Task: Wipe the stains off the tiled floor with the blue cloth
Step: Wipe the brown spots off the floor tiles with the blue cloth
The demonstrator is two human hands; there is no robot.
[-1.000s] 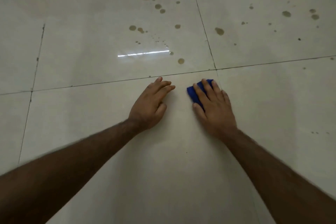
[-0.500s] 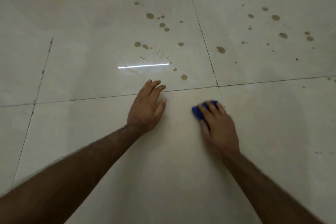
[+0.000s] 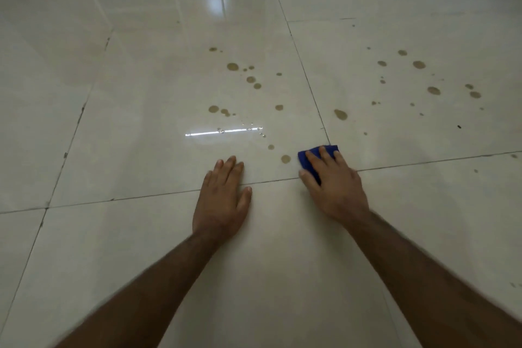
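Brown stains (image 3: 285, 159) dot the floor (image 3: 141, 93) just beyond both hands, the nearest just left of the cloth (image 3: 306, 159), which the right hand (image 3: 336, 186) presses flat-fingered at a grout crossing, while the left hand (image 3: 223, 198) rests flat, fingers straight.

Dim, flat indoor light. Glossy floor (image 3: 141, 121) shows a thin bright glare streak (image 3: 223, 131) and a softer reflection farther off. Forearms motion-blurred near the bottom edge; grout lines bow toward the edges.
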